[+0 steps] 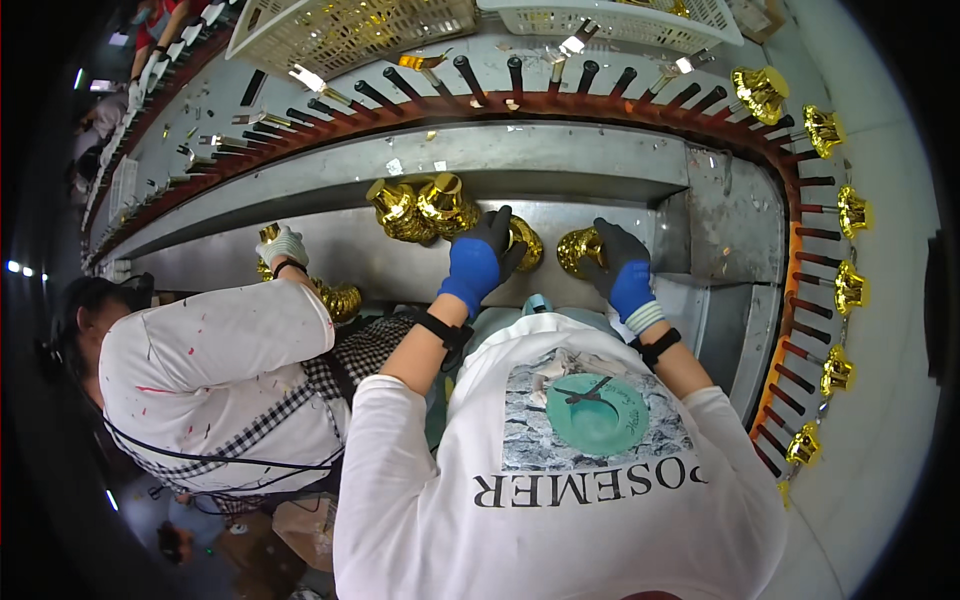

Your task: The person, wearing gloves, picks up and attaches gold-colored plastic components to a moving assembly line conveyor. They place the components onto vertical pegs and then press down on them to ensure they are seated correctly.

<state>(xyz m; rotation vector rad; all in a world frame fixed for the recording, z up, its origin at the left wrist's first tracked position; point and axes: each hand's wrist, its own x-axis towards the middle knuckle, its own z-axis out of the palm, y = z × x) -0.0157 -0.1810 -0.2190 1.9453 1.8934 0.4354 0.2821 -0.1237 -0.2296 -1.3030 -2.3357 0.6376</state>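
Note:
My left hand [482, 260], in a blue glove with dark fingertips, is closed on a shiny gold bell-shaped piece [527, 243] that shows to the right of its fingers. My right hand [620, 268], gloved alike, grips another gold bell-shaped piece [577, 251] by its right side. Both pieces are low over the grey metal ledge [600, 215], a short gap between them. To the left of my left hand, several stacked gold pieces [420, 208] lean together on the ledge. The undersides of both held pieces are hidden.
Beyond the ledge, a curved conveyor [560, 105] carries upright black-handled holders; along its right run, gold pieces [850, 288] sit on their ends. Two pale plastic baskets [350, 35] stand behind. At my left, a co-worker [220, 350] reaches a gloved hand [285, 247] to gold pieces.

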